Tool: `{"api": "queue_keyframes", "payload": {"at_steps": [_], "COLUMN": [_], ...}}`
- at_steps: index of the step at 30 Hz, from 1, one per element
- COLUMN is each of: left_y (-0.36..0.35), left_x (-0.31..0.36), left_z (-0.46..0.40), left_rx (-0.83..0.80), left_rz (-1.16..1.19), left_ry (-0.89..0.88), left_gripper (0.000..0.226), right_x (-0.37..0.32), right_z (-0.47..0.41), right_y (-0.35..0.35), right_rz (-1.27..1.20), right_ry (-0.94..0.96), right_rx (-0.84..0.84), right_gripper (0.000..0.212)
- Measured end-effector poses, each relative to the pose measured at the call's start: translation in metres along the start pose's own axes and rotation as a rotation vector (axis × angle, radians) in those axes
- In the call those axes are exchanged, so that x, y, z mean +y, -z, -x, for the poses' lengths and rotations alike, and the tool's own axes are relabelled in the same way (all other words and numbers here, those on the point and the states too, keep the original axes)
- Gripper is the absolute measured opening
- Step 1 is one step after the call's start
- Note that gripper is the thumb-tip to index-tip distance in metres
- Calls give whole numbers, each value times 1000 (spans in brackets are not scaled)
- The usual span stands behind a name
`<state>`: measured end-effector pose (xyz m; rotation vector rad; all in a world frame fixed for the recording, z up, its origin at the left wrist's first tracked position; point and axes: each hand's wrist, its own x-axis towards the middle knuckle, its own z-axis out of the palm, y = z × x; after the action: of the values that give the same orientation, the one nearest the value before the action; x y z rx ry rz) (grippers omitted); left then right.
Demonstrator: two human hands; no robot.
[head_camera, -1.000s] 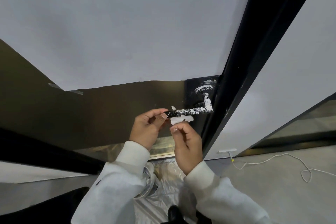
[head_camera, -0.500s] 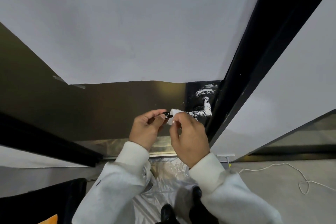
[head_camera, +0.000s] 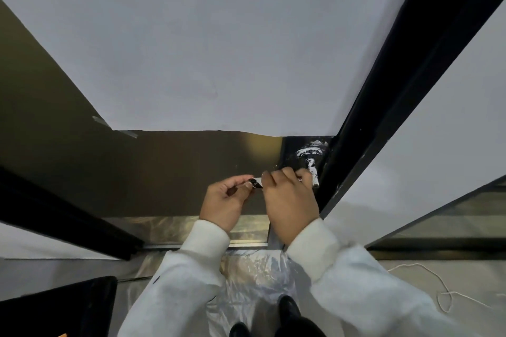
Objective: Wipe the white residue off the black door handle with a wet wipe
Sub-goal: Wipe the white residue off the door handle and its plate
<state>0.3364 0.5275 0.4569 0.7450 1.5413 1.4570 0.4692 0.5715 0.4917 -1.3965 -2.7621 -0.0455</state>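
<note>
Both hands close on the residue-flecked black lever handle: left hand pinching its tip, right hand wrapped round.

The place looked like an interior under renovation or painting, at a doorway. A large white masking sheet covered most of a dark glossy door at twelve o'clock, taped at its lower left corner. The black door frame ran up toward one o'clock, flecked with white. Clear plastic sheeting lay on the floor at six o'clock, and a loose white cord trailed across bare grey flooring at four o'clock.
</note>
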Motion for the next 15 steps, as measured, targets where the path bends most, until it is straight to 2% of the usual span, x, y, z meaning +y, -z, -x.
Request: {"api": "queue_keyframes", "payload": {"at_steps": [2, 6, 8, 11, 15], "left_y": [2, 7, 7, 9, 10], "left_x": [0, -1, 2, 4, 6], "left_z": [-1, -5, -6, -7, -6], "left_rx": [-18, -31, -41, -48, -53], "left_rz": [-47, -96, -123, -187, -202], "left_ry": [-19, -20, -36, -62, -83], "left_gripper": [21, 23, 22, 20, 23], "right_x": [-3, -12, -17, -27, -32], "right_z": [-16, -33, -24, 11, 24], "right_y": [12, 22, 16, 3, -12], "right_rz": [7, 72, 115, 136, 119], "right_ry": [25, 34, 6, -27, -46], "right_rx": [-127, -243, -206, -77, -34], "right_gripper": [28, 24, 33, 58, 64]}}
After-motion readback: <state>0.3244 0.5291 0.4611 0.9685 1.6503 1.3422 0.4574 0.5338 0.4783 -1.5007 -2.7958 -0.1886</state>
